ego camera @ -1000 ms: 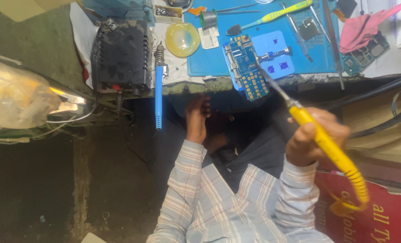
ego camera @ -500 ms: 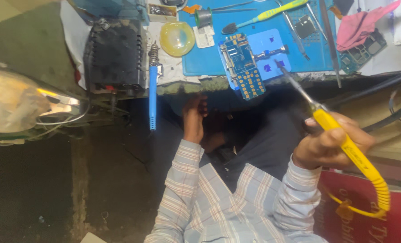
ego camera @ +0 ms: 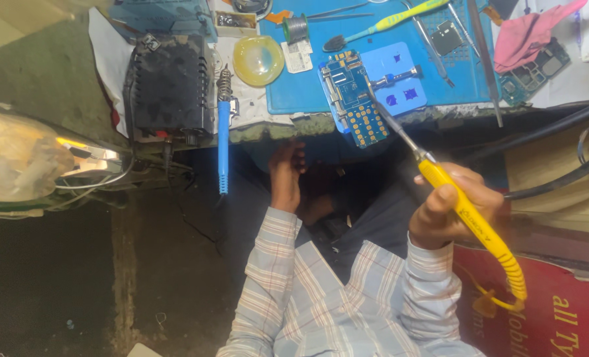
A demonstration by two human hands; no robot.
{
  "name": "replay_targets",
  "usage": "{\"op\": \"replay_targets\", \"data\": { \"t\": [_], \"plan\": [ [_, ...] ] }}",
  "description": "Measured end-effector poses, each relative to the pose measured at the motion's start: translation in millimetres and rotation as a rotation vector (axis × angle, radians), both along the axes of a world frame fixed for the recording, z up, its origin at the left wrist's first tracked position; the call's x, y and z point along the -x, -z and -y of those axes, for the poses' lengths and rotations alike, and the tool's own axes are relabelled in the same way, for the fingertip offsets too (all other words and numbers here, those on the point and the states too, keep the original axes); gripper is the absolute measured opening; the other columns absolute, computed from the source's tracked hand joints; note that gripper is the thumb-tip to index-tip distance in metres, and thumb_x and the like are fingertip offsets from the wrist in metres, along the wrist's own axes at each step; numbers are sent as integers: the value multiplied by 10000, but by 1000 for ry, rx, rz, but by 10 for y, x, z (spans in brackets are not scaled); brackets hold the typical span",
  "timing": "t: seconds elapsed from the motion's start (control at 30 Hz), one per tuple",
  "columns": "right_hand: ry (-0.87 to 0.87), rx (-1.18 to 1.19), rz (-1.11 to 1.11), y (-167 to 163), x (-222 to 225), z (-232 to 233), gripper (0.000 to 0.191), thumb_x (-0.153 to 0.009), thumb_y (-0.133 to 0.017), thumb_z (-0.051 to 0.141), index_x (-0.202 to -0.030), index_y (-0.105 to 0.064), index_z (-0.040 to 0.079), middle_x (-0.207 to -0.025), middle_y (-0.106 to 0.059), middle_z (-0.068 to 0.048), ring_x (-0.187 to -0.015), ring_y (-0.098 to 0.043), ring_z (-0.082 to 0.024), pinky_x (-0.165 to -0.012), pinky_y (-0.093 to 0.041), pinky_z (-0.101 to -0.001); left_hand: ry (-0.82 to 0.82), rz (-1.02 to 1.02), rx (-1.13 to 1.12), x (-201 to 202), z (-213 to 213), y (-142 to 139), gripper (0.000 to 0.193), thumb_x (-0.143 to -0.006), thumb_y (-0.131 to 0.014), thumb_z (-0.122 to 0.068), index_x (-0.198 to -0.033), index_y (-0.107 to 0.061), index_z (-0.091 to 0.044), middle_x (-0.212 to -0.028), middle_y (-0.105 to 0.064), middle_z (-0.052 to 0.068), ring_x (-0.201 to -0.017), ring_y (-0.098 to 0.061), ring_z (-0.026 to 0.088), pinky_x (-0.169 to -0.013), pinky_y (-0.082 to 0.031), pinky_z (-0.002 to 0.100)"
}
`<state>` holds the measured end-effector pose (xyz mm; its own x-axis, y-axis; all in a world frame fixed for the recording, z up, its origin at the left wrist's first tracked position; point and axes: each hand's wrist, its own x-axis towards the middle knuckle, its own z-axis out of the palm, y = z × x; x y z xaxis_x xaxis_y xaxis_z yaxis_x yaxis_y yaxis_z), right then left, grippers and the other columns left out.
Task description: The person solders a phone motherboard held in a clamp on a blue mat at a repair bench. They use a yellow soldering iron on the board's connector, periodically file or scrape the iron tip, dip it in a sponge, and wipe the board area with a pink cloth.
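- Soldering iron, yellow-handled: your right hand grips it tight, tip on the blue circuit board.
- Your left hand rests empty, fingers loosely curled, under the bench edge.

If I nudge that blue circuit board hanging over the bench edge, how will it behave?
The circuit board looks thin and stiff, so it would probably slide rather than bend. Part of it overhangs the bench edge, so a push outward might tip it off. Its small exposed parts look fragile.
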<state>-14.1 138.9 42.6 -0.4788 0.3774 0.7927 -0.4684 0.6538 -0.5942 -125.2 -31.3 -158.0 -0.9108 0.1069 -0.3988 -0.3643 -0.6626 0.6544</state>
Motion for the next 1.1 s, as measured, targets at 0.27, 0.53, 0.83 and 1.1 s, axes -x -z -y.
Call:
{"op": "replay_targets", "data": {
  "t": [0.27,0.53,0.83,1.1],
  "plan": [
    [-30,10,114,-56,-69,60,482,-1134,-648,439,-1227,-434,16,-1008,-674,-234,-800,-714,-253,-759,-603,-315,3,-3,1,-3,29,-30,222,-981,-650,-263,-1006,-709,-50,-853,-612,11,-746,-561,102,-637,-437,277],
    [-29,9,119,-66,-117,71,458,-1139,-663,408,-1250,-443,22,-1018,-678,-243,-809,-715,-260,-765,-607,-323,5,-4,-15,-2,17,48,224,-971,-636,-258,-1012,-711,-51,-857,-613,14,-745,-557,105,-633,-436,278],
    [-35,-22,153,-127,-95,69,429,-1155,-636,387,-1225,-443,11,-1027,-682,-251,-821,-715,-260,-772,-602,-322,2,-2,-7,-6,15,42,216,-985,-618,-257,-1017,-709,-64,-860,-624,6,-751,-567,100,-631,-440,275],
    [-60,-10,166,-190,-110,105,423,-1161,-637,365,-1233,-434,1,-1057,-670,-256,-837,-708,-258,-796,-606,-312,7,7,-5,-5,12,33,237,-1008,-635,-270,-1007,-714,-47,-844,-610,9,-734,-557,104,-627,-435,277]
  ]
}}
